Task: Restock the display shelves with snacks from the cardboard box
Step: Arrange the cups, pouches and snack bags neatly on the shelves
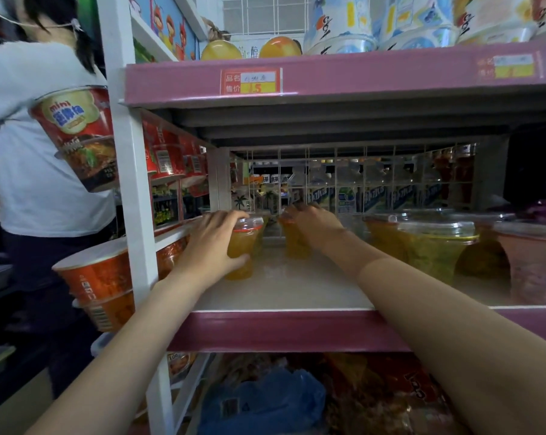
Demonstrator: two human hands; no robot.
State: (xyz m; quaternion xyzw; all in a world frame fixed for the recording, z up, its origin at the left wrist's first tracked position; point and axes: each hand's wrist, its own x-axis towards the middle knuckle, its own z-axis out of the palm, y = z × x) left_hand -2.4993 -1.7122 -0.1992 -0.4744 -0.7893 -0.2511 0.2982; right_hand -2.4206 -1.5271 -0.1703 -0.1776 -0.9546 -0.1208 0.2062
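Step in hand: placing cups on the middle shelf w/ the pink front edge point(284, 329), both arms reaching in. The left hand point(213, 243) has its fingers and thumb curled round a small clear plastic cup of orange-yellow jelly with a red-rimmed lid point(242, 251), which stands on the pale shelf board near the left end, close to the white upright post point(139, 215). The right hand point(312, 224) reaches farther in, fingers curled down over the top of a second clear cup of the same orange-yellow jelly point(295, 244), set deeper & a bit to the right; it looks like a top grasp, tho the fingertips are partly hidden. Both cups look upright, bases on or v. near the board; can't tell if fully set down. Far behind them is a wire grid back panel point(343, 171). To the right sit larger clear lidded tubs of yellow-green contents point(434, 246), well apart from the 2 cups. The cardboard box isn't in view. Next move, prob.: let go of both cups once they stand steady, line them up in rows w/ lids level, then pull the arms back w/o knocking the tubs. The cups look light, smooth, narrow at the base, so they'd tip easily if nudged.
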